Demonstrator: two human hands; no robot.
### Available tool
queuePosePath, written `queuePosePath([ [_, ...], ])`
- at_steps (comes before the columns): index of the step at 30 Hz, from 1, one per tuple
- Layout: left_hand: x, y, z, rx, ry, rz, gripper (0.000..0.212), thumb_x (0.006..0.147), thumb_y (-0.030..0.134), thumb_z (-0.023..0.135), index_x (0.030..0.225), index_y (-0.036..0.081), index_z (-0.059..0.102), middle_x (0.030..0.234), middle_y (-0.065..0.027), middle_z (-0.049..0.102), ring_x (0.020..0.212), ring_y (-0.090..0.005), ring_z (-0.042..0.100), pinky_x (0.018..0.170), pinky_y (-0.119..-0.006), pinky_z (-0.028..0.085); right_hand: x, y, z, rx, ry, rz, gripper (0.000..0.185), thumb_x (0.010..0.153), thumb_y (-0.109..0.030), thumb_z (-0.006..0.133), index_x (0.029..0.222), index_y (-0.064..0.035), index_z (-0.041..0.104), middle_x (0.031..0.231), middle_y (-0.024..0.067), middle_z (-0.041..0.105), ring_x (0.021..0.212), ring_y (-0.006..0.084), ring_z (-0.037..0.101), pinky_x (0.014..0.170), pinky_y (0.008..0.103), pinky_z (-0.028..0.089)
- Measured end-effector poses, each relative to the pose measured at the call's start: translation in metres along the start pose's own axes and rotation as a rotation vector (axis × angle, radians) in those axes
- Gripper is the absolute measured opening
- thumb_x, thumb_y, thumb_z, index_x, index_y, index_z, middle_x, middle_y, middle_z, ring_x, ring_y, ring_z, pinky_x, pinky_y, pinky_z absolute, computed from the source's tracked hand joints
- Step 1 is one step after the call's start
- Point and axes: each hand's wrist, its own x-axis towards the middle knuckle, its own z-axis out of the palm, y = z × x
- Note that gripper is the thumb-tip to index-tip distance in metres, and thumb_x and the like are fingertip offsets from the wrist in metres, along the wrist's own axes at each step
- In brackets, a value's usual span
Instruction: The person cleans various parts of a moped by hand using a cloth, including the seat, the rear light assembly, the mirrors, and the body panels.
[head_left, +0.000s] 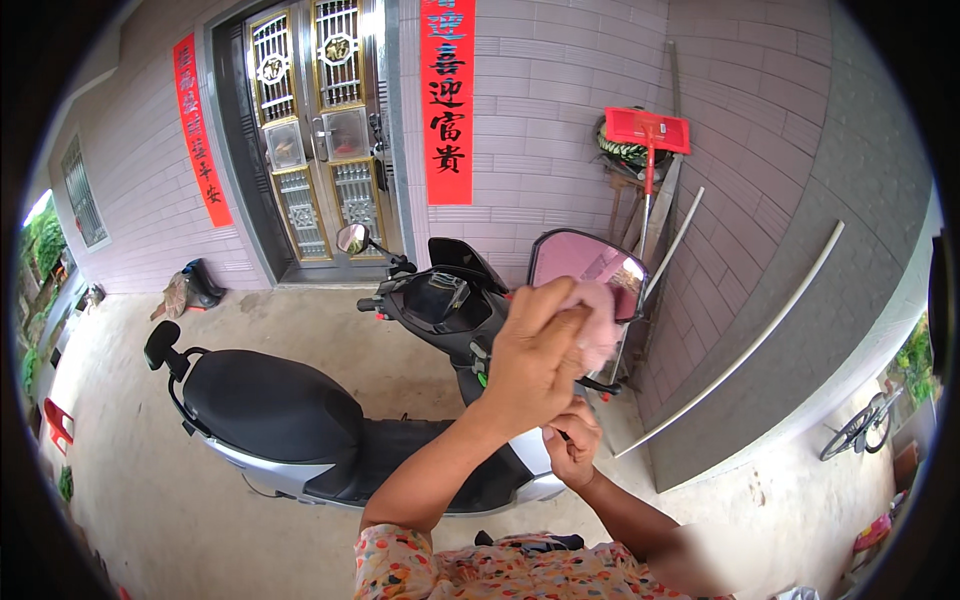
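Observation:
A pink cloth (598, 337) is bunched in my left hand (536, 349), up against the lower part of a scooter's mirror (574, 259). That mirror's glass reflects the tiled wall. My right hand (574, 442) is lower, just below the left wrist, with its fingers curled. Whether it grips anything cannot be made out. In front of me stands a scooter with a black seat (270, 405), silver side panels and a dark dashboard (448, 300). The left hand and forearm cover part of its handlebar. A brake lever (602, 387) juts out to the right of my hands.
A second, round mirror (352, 239) is on the scooter's far side. A red-headed broom or squeegee (646, 131) leans in the corner near a white pipe (742, 352). Boots (202, 283) stand beside a metal double door (319, 135). Red banners (448, 105) with writing flank it.

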Motion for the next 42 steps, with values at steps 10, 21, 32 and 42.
queuePosePath([
  [10, 0.02, -0.034, 0.022, -0.099, 0.202, -0.113, 0.026, 0.077, 0.0, 0.053, 0.102, -0.006, 0.055, 0.11, -0.0181, 0.05, 0.091, -0.0344, 0.048, 0.079, -0.037, 0.041, 0.002, 0.003, 0.001, 0.017, 0.019, -0.074, 0.004, 0.07, 0.002, 0.058, 0.073, 0.0011, 0.058, 0.082, 0.0109, 0.058, 0.088, 0.0283, 0.056, 0.09, 0.0472, 0.04],
  [21, -0.001, -0.042, 0.006, 0.208, 0.1, -0.215, 0.016, 0.087, 0.004, 0.047, 0.096, -0.007, 0.055, 0.097, -0.0144, 0.051, 0.08, -0.0255, 0.054, 0.066, -0.03, 0.045, 0.0, 0.007, 0.001, 0.01, 0.005, -0.086, 0.004, 0.076, -0.004, 0.056, 0.076, -0.0002, 0.058, 0.083, 0.0104, 0.056, 0.09, 0.0262, 0.054, 0.093, 0.048, 0.038],
  [32, -0.038, 0.004, -0.02, -0.362, -0.154, -0.362, 0.014, 0.082, 0.001, 0.048, 0.092, -0.005, 0.055, 0.102, -0.0164, 0.052, 0.086, -0.0291, 0.055, 0.075, -0.03, 0.044, -0.001, 0.008, -0.002, 0.036, -0.039, -0.065, 0.013, 0.066, 0.001, 0.059, 0.078, -0.0001, 0.062, 0.087, 0.0134, 0.06, 0.088, 0.03, 0.057, 0.088, 0.0436, 0.041],
  [42, -0.07, 0.026, -0.032, -0.537, -0.135, -0.525, 0.022, 0.084, 0.016, 0.054, 0.09, -0.004, 0.062, 0.11, -0.0188, 0.052, 0.098, -0.0261, 0.053, 0.082, -0.033, 0.041, -0.003, -0.004, -0.029, 0.087, -0.04, -0.096, 0.026, 0.072, -0.006, 0.059, 0.095, 0.0061, 0.058, 0.108, 0.0193, 0.053, 0.101, 0.032, 0.051, 0.086, 0.0365, 0.041],
])
